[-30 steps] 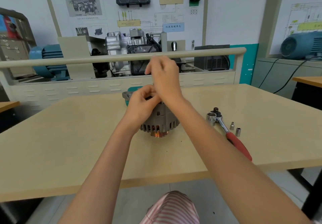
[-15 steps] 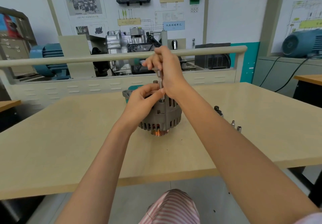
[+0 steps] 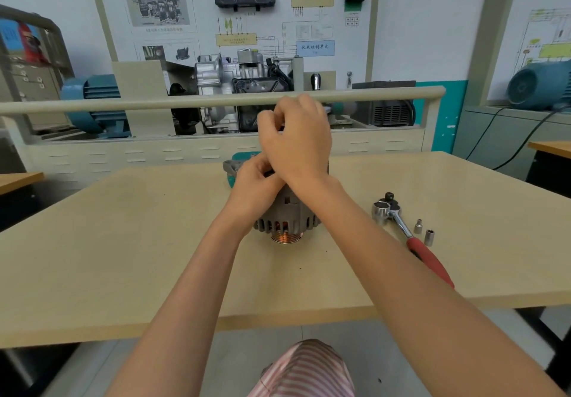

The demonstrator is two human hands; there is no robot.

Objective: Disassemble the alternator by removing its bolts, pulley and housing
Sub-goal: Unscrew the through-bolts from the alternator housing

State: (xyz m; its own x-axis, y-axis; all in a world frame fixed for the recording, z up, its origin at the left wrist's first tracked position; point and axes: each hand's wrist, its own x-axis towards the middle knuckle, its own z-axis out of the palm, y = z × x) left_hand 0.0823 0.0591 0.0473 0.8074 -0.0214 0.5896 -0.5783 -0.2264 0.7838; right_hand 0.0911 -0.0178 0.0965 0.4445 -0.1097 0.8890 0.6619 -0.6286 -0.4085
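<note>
Alternator (image 3: 285, 214) bolts, we reckon: left hand (image 3: 255, 188) grips its top, right hand (image 3: 296, 137) curled (contents hidden); next, lift straight.

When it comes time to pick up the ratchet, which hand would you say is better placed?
Right, probably. The ratchet lies on the table on the right hand's side, while the left hand rests on the alternator, seemingly steadying it.

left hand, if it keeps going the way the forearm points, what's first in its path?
The left hand already rests on the top of the alternator, so that comes first. Just past it sits the right hand, above the housing. How far apart the two hands are in depth is unclear from this view.
</note>
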